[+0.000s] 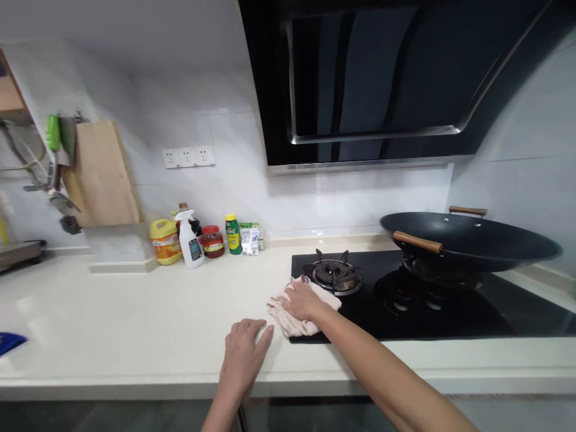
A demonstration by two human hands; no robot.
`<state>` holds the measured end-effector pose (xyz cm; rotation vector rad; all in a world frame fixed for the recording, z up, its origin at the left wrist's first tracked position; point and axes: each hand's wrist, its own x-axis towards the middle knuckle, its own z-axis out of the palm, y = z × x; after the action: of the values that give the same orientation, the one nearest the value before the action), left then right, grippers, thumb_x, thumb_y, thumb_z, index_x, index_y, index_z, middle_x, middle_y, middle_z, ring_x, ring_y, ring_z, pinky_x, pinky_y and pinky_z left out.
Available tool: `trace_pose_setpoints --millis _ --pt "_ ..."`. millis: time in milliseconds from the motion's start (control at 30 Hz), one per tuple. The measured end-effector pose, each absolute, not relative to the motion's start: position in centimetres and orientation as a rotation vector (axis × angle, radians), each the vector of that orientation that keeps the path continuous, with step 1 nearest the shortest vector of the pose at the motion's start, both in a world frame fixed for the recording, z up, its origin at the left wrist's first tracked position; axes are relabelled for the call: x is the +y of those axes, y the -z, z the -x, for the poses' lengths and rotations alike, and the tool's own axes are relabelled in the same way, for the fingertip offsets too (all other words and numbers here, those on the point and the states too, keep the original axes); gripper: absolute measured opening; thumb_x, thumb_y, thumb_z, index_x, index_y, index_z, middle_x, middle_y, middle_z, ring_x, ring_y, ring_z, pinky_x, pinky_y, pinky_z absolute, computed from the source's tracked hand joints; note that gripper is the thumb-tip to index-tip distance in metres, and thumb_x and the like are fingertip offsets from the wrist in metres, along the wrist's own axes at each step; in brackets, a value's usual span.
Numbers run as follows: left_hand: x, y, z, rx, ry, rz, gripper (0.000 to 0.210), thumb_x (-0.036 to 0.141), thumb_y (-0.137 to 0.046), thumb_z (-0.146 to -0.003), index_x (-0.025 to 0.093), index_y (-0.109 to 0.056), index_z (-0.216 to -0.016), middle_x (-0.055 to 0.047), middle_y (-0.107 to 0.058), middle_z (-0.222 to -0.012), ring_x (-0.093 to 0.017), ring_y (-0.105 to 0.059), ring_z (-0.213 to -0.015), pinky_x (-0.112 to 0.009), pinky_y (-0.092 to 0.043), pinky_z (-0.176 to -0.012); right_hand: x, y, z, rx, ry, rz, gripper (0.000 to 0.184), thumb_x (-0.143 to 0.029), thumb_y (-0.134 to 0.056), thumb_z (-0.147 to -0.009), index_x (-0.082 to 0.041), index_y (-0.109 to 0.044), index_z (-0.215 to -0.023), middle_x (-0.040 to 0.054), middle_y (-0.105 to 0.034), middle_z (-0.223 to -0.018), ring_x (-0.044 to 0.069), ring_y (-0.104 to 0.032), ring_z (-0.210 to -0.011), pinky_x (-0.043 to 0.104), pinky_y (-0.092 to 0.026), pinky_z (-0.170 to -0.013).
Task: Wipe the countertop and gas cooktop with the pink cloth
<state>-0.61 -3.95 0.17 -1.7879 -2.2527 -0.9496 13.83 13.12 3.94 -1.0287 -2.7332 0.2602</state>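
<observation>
My right hand [300,300] presses a pale pink cloth [288,323] down at the left edge of the black gas stove [360,324]. The cloth lies bunched, partly on the glass and partly on the white counter. Just behind it stands the left burner [336,275] with its pan support. My left hand [245,348] rests near the counter's front edge, left of the cloth and apart from it. Its thumb is spread from the bent fingers, and nothing is in it.
A large black wok [472,246] with wooden handles sits on the right burner. Against the wall stand a yellow jug [166,243], a white spray bottle [191,243], a red-lidded jar [212,243] and a green bottle [233,235]. The range hood [369,78] hangs above.
</observation>
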Motion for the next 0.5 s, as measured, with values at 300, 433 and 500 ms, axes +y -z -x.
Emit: trace_pose_setpoints --millis 300,433,500 --pt "-4.5 -0.1 0.1 -2.189 1.11 1.732 0.035 0.046 -0.048 -0.099 0.025 -0.073 -0.11 -0.007 -0.072 -0.108 -0.027 -0.062 -0.108 -0.043 -0.046 -0.097 9.4 -3.5 -13.9 -2.75 -0.258 1.025 0.062 -0.05 -0.039 -0.098 -0.009 -0.054 -0.142 0.0261 -0.039 -0.157 0.042 -0.023 -0.152 0.065 -0.012 -0.119" --pt "-4.7 -0.3 -0.1 -2.192 1.227 1.721 0.035 0.047 -0.046 -0.1 0.023 -0.072 -0.102 -0.006 -0.07 -0.104 -0.026 -0.063 -0.105 -0.045 -0.047 -0.096 4.8 -2.6 -15.0 -2.831 -0.235 0.724 0.059 -0.044 -0.042 -0.097 -0.014 -0.05 -0.147 0.0182 -0.045 -0.155 0.032 -0.025 -0.153 0.052 -0.006 -0.126" --pt "-4.8 -0.1 0.0 -2.176 1.309 1.696 0.034 0.047 -0.047 -0.1 0.022 -0.069 -0.105 -0.007 -0.07 -0.107 -0.026 -0.063 -0.108 -0.045 -0.047 -0.098 3.4 -2.2 -15.2 -2.835 -0.209 0.565 0.058 -0.039 -0.041 -0.097 -0.012 -0.049 -0.148 0.0178 -0.049 -0.151 0.028 -0.03 -0.15 0.048 -0.004 -0.128"
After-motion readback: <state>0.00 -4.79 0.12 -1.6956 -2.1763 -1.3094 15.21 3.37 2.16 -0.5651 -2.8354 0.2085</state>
